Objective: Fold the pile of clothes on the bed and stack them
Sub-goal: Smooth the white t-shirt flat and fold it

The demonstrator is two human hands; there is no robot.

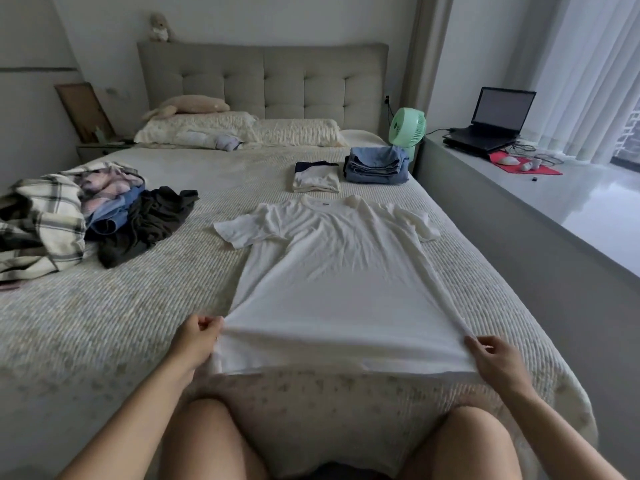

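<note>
A white T-shirt (329, 271) lies spread flat on the bed (121, 306), collar toward the headboard and hem at the near edge. My left hand (197, 336) pinches the hem's left corner. My right hand (495, 355) pinches the hem's right corner. An unfolded pile of clothes (79, 216), with a plaid piece, pink and blue items and a dark garment, sits at the left of the bed. Beyond the shirt are two folded stacks: a white and navy one (316, 178) and a blue one (375, 166).
Pillows (239, 131) and soft toys lie at the padded headboard. A green fan (407, 128) stands at the bed's far right corner. A grey ledge (536, 188) along the right carries a laptop (495, 119). My knees are at the bed's near edge.
</note>
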